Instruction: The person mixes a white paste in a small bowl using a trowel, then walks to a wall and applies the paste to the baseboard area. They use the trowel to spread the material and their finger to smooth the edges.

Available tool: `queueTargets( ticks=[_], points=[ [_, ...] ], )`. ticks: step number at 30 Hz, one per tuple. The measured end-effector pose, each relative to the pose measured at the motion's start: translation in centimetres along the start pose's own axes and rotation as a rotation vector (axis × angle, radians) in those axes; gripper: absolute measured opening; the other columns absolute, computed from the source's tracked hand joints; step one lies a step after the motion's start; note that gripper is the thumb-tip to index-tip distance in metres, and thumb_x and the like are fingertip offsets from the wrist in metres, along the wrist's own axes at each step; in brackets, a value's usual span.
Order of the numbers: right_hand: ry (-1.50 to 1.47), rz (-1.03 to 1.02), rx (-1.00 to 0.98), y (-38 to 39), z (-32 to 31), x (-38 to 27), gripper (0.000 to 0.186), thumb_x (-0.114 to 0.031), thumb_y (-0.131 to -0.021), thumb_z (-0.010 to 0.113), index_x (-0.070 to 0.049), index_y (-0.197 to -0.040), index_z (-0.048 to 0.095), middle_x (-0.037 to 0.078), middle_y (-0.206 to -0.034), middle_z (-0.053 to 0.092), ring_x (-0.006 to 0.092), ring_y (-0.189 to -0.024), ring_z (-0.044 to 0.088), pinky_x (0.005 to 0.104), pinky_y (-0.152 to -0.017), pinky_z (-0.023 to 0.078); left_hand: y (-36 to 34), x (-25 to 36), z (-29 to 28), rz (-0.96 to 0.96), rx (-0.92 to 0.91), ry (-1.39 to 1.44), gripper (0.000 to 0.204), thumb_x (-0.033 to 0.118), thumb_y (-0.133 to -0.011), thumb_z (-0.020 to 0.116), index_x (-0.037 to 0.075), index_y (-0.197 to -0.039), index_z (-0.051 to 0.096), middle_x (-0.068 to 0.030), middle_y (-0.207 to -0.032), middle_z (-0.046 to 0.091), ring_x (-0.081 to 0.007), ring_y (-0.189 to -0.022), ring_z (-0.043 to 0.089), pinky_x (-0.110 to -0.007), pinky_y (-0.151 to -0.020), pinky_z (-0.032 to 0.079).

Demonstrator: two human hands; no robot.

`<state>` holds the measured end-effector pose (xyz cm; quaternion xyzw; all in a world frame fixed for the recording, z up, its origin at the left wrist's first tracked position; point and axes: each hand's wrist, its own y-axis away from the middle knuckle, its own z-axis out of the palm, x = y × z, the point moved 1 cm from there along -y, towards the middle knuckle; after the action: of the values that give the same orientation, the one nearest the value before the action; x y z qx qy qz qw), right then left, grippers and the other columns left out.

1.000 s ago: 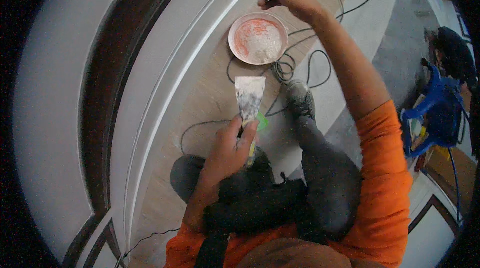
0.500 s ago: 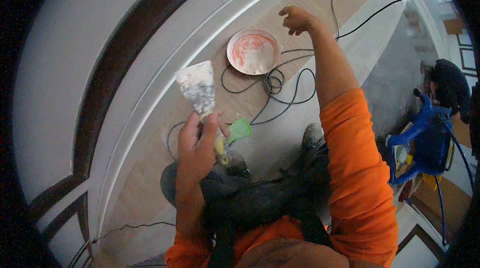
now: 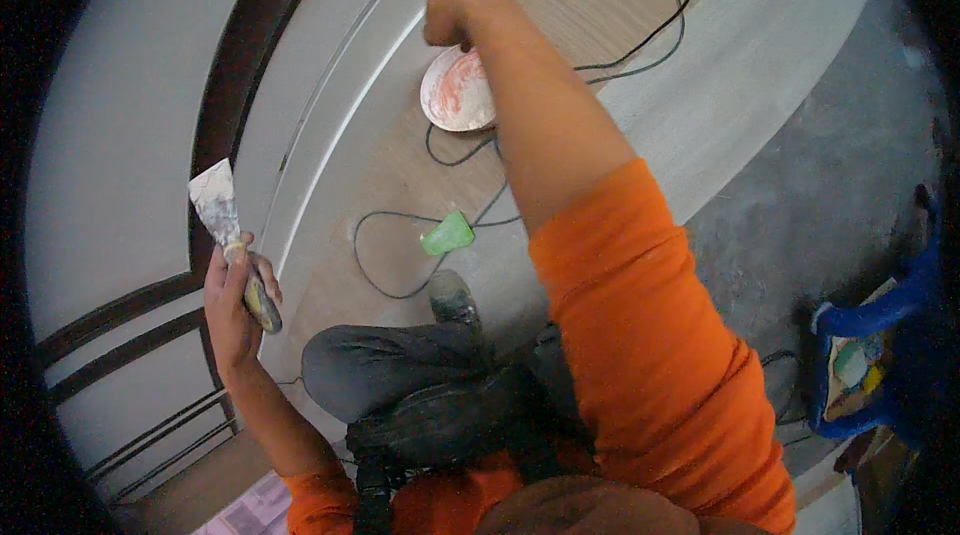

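My left hand (image 3: pixel 235 300) is closed round a putty knife (image 3: pixel 215 195), its whitened blade pointing upward beside the panelled wall. My right hand (image 3: pixel 460 15) reaches forward, fingers curled down at the far rim of a shallow round bowl (image 3: pixel 448 95) streaked with pink and white powder. Whether it grips the rim is hidden, and my forearm covers the bowl's right side. A small green object (image 3: pixel 447 233) lies on the wooden floor (image 3: pixel 390 175) among looping cables (image 3: pixel 355 240), just beyond my shoe.
The white skirting (image 3: pixel 330 145) and dark-trimmed wall (image 3: pixel 130 135) curve along the left. A pale strip (image 3: pixel 750 55) and grey flooring (image 3: pixel 760 205) run along the right. A blue plastic chair (image 3: pixel 855 315) with several small items stands at the right edge.
My left hand with the putty knife has swung leftward to the wall. My right hand has moved left and its fingers have curled at the bowl. The view has shifted.
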<state>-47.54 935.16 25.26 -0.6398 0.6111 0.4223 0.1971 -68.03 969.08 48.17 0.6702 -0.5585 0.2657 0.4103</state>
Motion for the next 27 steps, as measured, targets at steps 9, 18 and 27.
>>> queueTargets(
  ticks=[9,18,27],
  points=[
    [-0.058,-0.020,-0.038,2.9,-6.0,-0.6,0.016,-0.013,-0.073,0.061,0.000,-0.081,0.066,0.015,-0.080,0.069,0.0279,-0.072,0.066,0.0442,-0.067,0.053,-8.0,-2.8,-0.7,-0.175,0.019,-0.149,0.033,0.020,-0.098,0.070,0.001,-0.124,0.060,-0.0008,-0.079,0.057,-0.0102,-0.064,0.054,-0.027,-0.059,0.048],
    [-0.004,0.203,0.004,0.4,-7.5,9.7,0.043,-0.017,-0.085,0.057,-0.001,-0.122,0.070,0.017,-0.096,0.075,0.0293,-0.077,0.073,0.0453,-0.065,0.058,-17.5,-13.3,6.2,-0.248,-0.232,-0.171,0.032,0.025,-0.095,0.075,0.000,-0.114,0.068,-0.0003,-0.075,0.060,-0.0096,-0.063,0.057,-0.026,-0.057,0.047],
    [0.366,-0.052,0.128,4.7,-7.1,13.3,0.036,-0.014,-0.088,0.060,-0.001,-0.121,0.069,0.019,-0.108,0.073,0.0292,-0.095,0.072,0.0372,-0.085,0.057,-23.0,-23.5,14.7,-0.277,-0.153,-0.216,0.038,0.039,-0.092,0.077,0.002,-0.098,0.070,-0.0008,-0.071,0.064,-0.0084,-0.057,0.055,-0.028,-0.052,0.043]
  ],
)
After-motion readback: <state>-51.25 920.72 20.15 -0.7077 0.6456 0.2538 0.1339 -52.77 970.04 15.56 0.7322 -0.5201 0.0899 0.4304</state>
